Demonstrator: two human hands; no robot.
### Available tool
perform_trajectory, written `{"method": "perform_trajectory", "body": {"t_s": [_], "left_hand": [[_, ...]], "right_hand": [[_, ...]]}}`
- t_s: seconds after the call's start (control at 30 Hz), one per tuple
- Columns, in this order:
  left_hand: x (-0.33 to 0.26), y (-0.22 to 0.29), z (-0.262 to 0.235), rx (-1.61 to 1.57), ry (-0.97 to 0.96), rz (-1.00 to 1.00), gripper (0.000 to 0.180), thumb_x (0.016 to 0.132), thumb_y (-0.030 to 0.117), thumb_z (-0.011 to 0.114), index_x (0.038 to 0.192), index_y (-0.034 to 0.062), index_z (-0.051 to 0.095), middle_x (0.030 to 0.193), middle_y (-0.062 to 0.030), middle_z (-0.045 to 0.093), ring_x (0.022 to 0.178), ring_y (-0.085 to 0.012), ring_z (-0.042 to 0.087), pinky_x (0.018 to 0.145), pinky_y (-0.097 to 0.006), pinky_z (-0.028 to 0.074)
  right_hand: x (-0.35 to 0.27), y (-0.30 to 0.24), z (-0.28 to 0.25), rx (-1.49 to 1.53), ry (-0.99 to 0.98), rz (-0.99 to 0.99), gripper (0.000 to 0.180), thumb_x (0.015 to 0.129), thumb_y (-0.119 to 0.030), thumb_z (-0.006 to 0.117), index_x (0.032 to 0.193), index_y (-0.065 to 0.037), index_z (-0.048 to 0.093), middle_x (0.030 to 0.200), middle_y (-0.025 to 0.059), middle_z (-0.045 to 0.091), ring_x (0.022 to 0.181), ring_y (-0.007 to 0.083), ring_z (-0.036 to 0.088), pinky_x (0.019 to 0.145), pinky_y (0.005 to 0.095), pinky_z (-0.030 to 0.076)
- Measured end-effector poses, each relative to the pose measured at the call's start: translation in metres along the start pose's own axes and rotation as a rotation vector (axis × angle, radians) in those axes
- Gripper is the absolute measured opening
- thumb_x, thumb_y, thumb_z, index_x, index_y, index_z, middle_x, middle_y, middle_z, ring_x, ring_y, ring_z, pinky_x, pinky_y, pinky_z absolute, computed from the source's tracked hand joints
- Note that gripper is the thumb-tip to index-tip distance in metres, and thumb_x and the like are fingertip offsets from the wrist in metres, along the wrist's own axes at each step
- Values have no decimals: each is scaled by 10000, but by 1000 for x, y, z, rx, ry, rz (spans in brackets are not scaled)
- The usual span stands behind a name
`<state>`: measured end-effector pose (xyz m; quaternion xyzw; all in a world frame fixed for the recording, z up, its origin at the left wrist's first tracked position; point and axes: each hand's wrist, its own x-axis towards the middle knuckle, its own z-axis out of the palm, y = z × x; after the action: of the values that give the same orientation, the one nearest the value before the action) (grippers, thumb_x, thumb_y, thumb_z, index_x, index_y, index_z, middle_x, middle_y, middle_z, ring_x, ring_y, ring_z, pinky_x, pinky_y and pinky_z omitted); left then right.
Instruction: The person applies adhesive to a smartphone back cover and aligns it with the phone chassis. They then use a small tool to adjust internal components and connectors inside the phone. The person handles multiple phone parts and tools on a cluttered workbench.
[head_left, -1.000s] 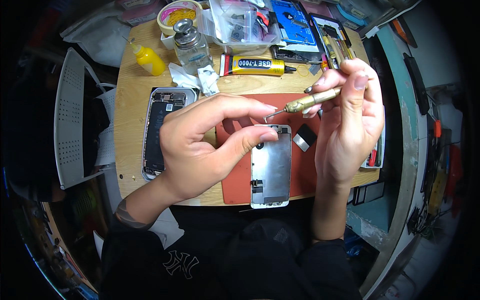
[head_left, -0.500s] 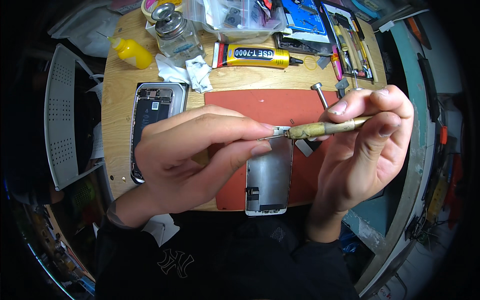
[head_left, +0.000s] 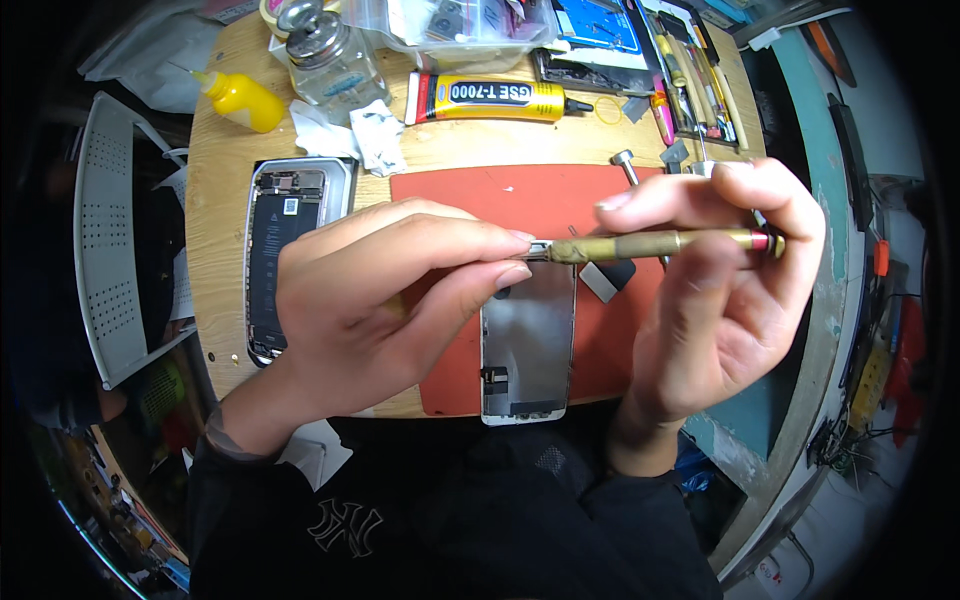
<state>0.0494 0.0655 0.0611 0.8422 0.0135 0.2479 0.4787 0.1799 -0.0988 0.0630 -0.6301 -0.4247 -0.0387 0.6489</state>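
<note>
A slim brass-coloured precision screwdriver [head_left: 620, 246] lies level in the air between my hands. My left hand [head_left: 370, 300] is closed, thumb and index finger pinching its thin tip end. My right hand [head_left: 735, 300] is around the handle's rear part, its thumb blurred against it and its index finger raised off it. The screwdriver's end cap, with a red ring, sits against the right fingers. Below the hands a phone screen assembly [head_left: 530, 340], metal back up, lies on a red mat [head_left: 450, 375]; its upper end is partly hidden by my left fingers.
An opened phone body [head_left: 283, 230] lies at the left. Along the back are a yellow bottle [head_left: 245, 103], a glass jar [head_left: 335, 75], crumpled tissue [head_left: 378, 137], a glue tube [head_left: 490, 98], a plastic box [head_left: 455, 50] and a tool tray [head_left: 700, 85]. A small metal-headed tool [head_left: 624, 163] lies on the mat.
My right thumb has shifted left along the handle and the index finger has lifted away. The screwdriver has turned more level, showing its rear end. The whole view has shifted slightly.
</note>
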Motion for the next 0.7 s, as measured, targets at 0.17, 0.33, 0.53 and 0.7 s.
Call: {"method": "perform_trajectory", "body": {"t_s": [0.17,0.33,0.53,0.7], "left_hand": [[-5,-2,10,25,-130,-137,416,841,67,903,1225,0,758,1100,-115,777,909,-187,718,779,-300,562],[-8,-10,20,277,-270,-102,385,869,176,858,1230,91,759,1096,-86,688,877,-298,646,769,-386,542],[-14,-15,26,405,-283,-19,358,859,118,834,1210,95,768,1102,-70,682,858,-270,626,741,-376,528],[-15,-18,27,438,-279,8,356,852,106,833,1202,100,770,1088,-66,674,845,-257,620,726,-376,524]], "right_hand": [[-16,8,-7,55,35,33,379,1143,-147,570,1422,65,427,905,196,737,814,205,713,812,283,580],[-30,31,-8,-205,58,14,474,1146,-116,554,1517,107,360,898,170,741,795,135,688,794,240,577],[-37,42,-6,-268,-21,-41,456,1135,-95,569,1498,114,389,891,170,744,777,144,710,758,235,591],[-34,44,-6,-305,-55,-60,423,1136,-90,560,1478,112,412,881,169,738,753,152,715,739,243,599]]}}
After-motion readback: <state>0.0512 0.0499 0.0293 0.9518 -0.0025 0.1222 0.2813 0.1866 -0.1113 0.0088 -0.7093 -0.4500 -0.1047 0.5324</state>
